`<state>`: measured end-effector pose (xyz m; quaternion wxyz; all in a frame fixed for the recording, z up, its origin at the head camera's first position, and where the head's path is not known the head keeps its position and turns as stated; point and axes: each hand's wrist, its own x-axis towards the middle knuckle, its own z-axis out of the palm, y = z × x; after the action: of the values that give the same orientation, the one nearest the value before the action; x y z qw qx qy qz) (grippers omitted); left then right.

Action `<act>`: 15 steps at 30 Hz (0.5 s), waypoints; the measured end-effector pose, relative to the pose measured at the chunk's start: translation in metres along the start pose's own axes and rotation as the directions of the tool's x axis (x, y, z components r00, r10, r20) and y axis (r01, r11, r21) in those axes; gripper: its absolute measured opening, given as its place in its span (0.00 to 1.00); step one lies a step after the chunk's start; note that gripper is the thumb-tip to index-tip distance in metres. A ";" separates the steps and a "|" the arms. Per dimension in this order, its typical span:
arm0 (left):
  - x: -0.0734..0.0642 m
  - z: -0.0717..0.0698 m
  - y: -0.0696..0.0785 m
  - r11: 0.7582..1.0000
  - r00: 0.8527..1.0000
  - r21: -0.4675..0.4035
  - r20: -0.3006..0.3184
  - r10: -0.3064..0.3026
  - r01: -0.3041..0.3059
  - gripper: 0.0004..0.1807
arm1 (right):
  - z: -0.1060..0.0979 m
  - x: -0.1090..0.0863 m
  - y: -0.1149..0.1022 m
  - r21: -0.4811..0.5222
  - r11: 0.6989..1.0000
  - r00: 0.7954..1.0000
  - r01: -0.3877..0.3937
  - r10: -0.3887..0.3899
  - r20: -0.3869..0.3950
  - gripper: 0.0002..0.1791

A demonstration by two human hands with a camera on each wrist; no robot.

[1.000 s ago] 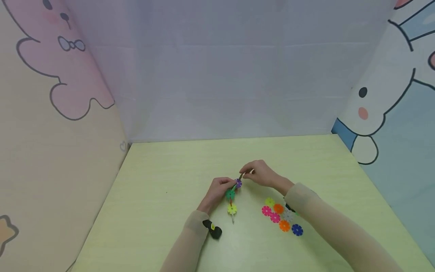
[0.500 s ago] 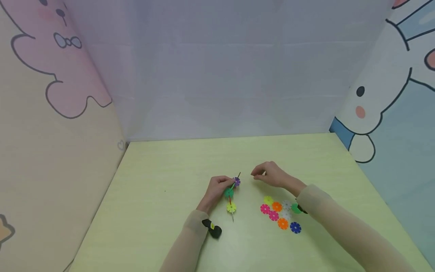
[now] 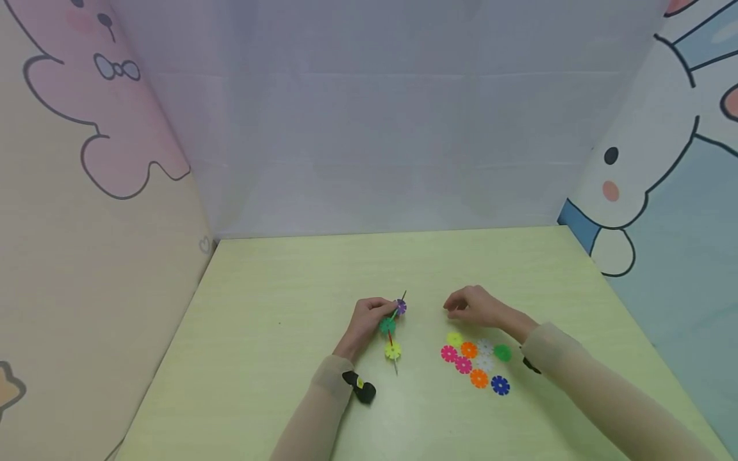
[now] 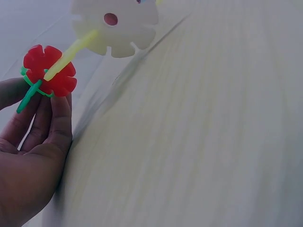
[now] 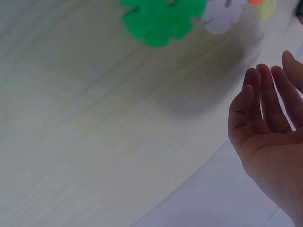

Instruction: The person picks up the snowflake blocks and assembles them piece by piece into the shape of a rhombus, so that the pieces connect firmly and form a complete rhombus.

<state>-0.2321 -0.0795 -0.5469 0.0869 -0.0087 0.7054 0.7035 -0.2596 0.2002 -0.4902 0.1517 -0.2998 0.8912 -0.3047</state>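
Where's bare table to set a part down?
Free: the table between left wall and left grip; the back strip from right grip to curtain; a narrower lane between flower chain and loose discs. Crowded: the near side of right grip, where those discs bunch.

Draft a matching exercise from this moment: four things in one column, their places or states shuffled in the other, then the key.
Things
1. Left hand
2. Right hand
3. Purple disc
4. Dark blue disc

Places and states
A. Raised over the table, holding nothing visible
B. Lying flat among the loose discs
C. Joined into the linked chain
D. Pinching the linked chain

Pairs: 1-D, 2-A, 3-C, 4-B
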 end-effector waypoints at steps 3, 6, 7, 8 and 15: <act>0.000 0.001 0.000 1.000 1.000 -0.010 -0.005 -0.004 0.004 0.12 | -0.001 -0.006 0.005 -0.006 1.000 1.000 -0.002 0.002 0.008 0.09; -0.001 0.001 0.001 1.000 1.000 -0.020 -0.008 -0.009 0.009 0.11 | -0.001 -0.014 0.009 0.007 1.000 1.000 -0.018 0.017 0.025 0.10; -0.001 0.001 0.001 1.000 1.000 -0.021 -0.009 -0.010 0.010 0.11 | -0.001 -0.016 0.009 0.014 0.999 0.999 -0.033 0.033 0.032 0.11; -0.001 0.001 0.001 1.000 1.000 -0.020 -0.010 -0.012 0.012 0.11 | -0.001 -0.019 0.009 0.022 0.999 0.998 -0.047 0.046 0.040 0.12; -0.001 0.001 0.001 0.999 1.000 -0.038 -0.002 -0.015 0.015 0.13 | 0.005 -0.039 0.012 0.023 0.994 0.991 -0.104 0.101 0.085 0.18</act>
<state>-0.2307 -0.0787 -0.5456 0.0915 -0.0165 0.6919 0.7159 -0.2324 0.2302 -0.4981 0.2085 -0.2641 0.8941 -0.2956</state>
